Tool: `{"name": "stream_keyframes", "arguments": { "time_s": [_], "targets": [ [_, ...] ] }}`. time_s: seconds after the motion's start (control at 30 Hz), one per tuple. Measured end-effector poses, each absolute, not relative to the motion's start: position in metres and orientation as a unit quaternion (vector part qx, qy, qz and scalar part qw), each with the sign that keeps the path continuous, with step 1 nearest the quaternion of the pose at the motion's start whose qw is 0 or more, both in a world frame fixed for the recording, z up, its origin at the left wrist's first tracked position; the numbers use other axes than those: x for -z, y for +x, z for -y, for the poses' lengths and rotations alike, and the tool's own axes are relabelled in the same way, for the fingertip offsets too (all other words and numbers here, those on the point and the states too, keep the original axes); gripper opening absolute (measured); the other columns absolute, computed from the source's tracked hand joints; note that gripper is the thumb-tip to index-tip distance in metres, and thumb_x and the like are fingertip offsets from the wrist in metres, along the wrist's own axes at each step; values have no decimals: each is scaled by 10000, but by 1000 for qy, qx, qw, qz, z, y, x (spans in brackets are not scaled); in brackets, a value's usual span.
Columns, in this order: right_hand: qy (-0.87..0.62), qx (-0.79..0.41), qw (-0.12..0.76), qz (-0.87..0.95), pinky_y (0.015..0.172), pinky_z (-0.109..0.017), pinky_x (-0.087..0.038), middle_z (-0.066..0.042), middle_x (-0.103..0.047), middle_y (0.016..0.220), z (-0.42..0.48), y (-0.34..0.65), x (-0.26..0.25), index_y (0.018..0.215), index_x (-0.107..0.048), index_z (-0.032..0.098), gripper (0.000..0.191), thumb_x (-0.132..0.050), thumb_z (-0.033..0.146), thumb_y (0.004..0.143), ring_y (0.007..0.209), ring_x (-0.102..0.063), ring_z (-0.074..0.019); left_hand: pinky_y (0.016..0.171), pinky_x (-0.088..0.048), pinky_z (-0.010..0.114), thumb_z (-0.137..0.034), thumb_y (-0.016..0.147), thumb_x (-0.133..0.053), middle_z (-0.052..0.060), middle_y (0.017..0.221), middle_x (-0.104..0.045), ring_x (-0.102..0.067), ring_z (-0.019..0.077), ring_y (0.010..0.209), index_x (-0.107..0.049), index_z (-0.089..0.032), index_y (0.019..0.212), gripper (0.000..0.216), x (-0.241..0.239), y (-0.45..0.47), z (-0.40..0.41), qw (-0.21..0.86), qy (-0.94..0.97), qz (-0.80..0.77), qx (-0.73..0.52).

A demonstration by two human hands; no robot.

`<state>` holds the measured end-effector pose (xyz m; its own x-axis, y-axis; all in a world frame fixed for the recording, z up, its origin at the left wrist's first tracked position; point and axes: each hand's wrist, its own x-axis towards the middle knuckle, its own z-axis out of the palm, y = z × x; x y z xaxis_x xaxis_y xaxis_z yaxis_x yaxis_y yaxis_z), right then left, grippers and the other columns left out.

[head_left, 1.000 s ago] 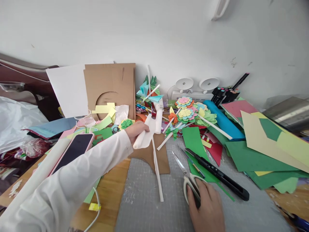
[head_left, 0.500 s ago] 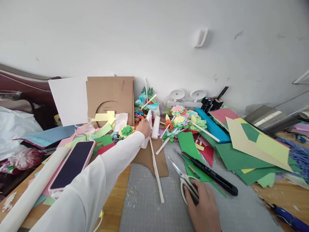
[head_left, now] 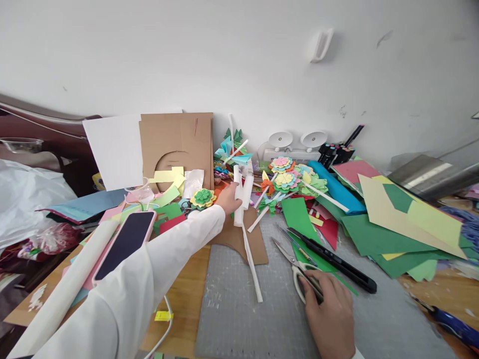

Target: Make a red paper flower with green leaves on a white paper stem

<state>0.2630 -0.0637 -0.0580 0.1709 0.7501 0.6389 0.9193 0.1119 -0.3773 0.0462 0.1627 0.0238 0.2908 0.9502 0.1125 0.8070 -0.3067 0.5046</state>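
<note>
My left hand (head_left: 228,200) is stretched out at the back of the mat, its index finger and thumb apart against a white rolled paper tube (head_left: 238,212). A second short white paper tube (head_left: 247,191) lies beside it. From there a thin white paper stick (head_left: 253,271) runs toward me over a brown cardboard piece (head_left: 258,249). My right hand (head_left: 331,311) is closed round the handles of the scissors (head_left: 295,264), which rest on the grey cutting mat (head_left: 239,324) with blades pointing away. Just beyond them lie a black utility knife (head_left: 333,259) and a slim pen-like tool (head_left: 297,244).
Layered paper flowers (head_left: 284,180) on white sticks lie at the back. Green and cream sheets (head_left: 389,234) spread over the right, near a blue-handled tool (head_left: 454,326). A phone (head_left: 125,244) and a long white roll (head_left: 71,284) lie left. Cardboard (head_left: 175,134) leans on the wall.
My left hand's fingers have loosened and spread at the white paper tube, which now lies flatter. My right hand stays on the scissors. The whole view has shifted slightly.
</note>
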Motion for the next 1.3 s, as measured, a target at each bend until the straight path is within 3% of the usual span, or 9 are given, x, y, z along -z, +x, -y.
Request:
{"name": "stream_keyframes", "arguments": {
  "time_s": [0.13,0.33,0.43,0.57,0.67,0.77,0.97,1.03,1.3],
  "targets": [
    [-660,94,382,640,723,-367,-383,-89,-620,813,63,263,58,829,-577,178,384,-356,470,944,763,-547,-230,833,-502,341,-187,806,-578,68,1079,-641,-616,201,907,-571,-163,1167,361,-29,65,-161,219,775,-541,-243],
    [-652,92,383,648,726,-365,-379,-80,-611,817,61,262,56,824,-574,179,331,-381,420,946,779,-549,-227,684,-504,270,-161,764,-446,29,851,-671,-606,171,712,-657,-157,968,294,-34,75,-120,253,789,-498,-256],
    [-651,89,381,651,719,-359,-378,-80,-608,833,61,261,55,830,-573,179,314,-384,401,947,785,-550,-224,694,-494,256,-155,735,-472,10,877,-658,-593,161,710,-664,-190,922,270,-38,74,-110,244,820,-459,-241],
    [-652,89,376,653,727,-362,-376,-81,-606,844,61,261,54,832,-573,179,310,-387,399,946,794,-547,-225,880,-446,329,-102,725,-499,87,974,-597,-579,230,918,-637,-136,1003,312,-40,78,-147,190,845,-449,-221],
    [-653,89,377,651,730,-361,-379,-81,-606,834,61,261,53,828,-573,179,306,-390,394,946,794,-546,-224,917,-420,379,-45,759,-452,150,1093,-514,-553,256,1001,-478,-91,1252,496,-40,81,-182,150,861,-438,-210],
    [-654,88,375,651,735,-363,-379,-83,-608,838,60,262,54,830,-576,179,303,-394,393,944,800,-549,-225,988,-343,437,-44,797,-428,196,1213,-434,-460,296,1145,-399,-82,1306,511,-43,78,-188,109,890,-395,-200],
    [-652,83,371,656,732,-362,-380,-86,-616,856,60,264,59,833,-580,183,299,-395,391,941,806,-557,-223,852,-409,281,-69,710,-613,48,1030,-614,-558,203,970,-621,-226,885,235,-41,51,-121,82,982,-155,-66],
    [-648,88,373,658,730,-361,-382,-85,-615,859,60,264,60,836,-578,182,295,-396,390,939,808,-557,-224,775,-416,300,-80,749,-600,63,954,-634,-568,204,904,-611,-210,846,162,-33,42,-103,6,999,-52,-4],
    [-649,102,377,652,727,-367,-388,-85,-609,834,60,263,61,836,-577,181,322,-385,419,936,795,-548,-234,706,-409,307,-67,869,-470,84,845,-612,-568,191,794,-574,-169,803,160,-20,27,-90,-54,996,-66,-25]
  ]
}}
